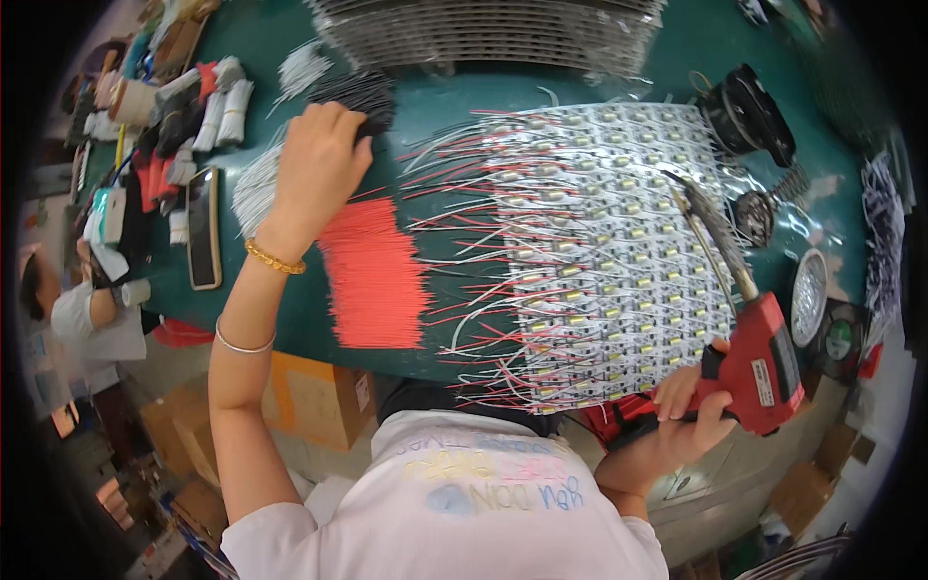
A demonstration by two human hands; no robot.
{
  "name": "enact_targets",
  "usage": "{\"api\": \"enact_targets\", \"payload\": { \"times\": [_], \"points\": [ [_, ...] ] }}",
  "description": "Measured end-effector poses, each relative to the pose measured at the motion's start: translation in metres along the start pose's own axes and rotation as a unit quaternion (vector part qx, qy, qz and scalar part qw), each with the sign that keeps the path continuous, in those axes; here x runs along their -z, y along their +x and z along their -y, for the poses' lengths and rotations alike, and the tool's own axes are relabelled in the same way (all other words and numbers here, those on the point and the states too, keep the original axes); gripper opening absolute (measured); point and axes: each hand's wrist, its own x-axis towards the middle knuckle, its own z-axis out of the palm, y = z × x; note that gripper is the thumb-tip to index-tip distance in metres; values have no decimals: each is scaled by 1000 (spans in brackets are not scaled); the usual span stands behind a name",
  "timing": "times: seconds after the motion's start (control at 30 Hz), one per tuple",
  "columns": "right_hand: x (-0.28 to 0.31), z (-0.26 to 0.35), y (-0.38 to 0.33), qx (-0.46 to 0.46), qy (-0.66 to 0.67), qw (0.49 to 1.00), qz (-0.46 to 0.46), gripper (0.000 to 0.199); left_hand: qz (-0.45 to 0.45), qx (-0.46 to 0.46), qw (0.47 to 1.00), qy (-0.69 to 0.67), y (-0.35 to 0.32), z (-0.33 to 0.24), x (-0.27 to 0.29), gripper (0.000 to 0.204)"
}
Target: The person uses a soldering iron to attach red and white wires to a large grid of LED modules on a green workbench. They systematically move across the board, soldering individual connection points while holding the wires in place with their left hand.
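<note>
Clasping the soldering gun [764, 372] with our right grip [680, 435], we can't tell if our left grip [322, 155] pinches black wires [375, 95], likely light, bendy, best held by ends.

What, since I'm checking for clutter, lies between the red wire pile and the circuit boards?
In the head view, red, white and dark wires stick out from the circuit boards toward the red wire pile, over the green table.

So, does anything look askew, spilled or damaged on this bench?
Nothing looks clearly spilled or damaged. The untidiest spot is the fringe of wires at the board panel's left edge: they splay unevenly, unlike the neatly aligned red wire bundle.
</note>
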Motion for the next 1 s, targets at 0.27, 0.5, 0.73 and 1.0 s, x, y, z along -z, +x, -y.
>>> {"api": "enact_targets", "payload": {
  "times": [0.27,0.5,0.73,1.0],
  "points": [
    [2,6,0,42,-52,998,-17,66,14,32,997,-62,1,1,5,8],
    [1,9,1,77,-121,989,-42,71,-22,35,988,-149,16,-13,31,5],
    [-7,17,23,107,-263,958,-28,73,75,70,914,-392,81,-105,3,7],
    [6,8,26,81,-212,972,-67,74,62,54,945,-317,87,-89,-4,8]
  ]
}}
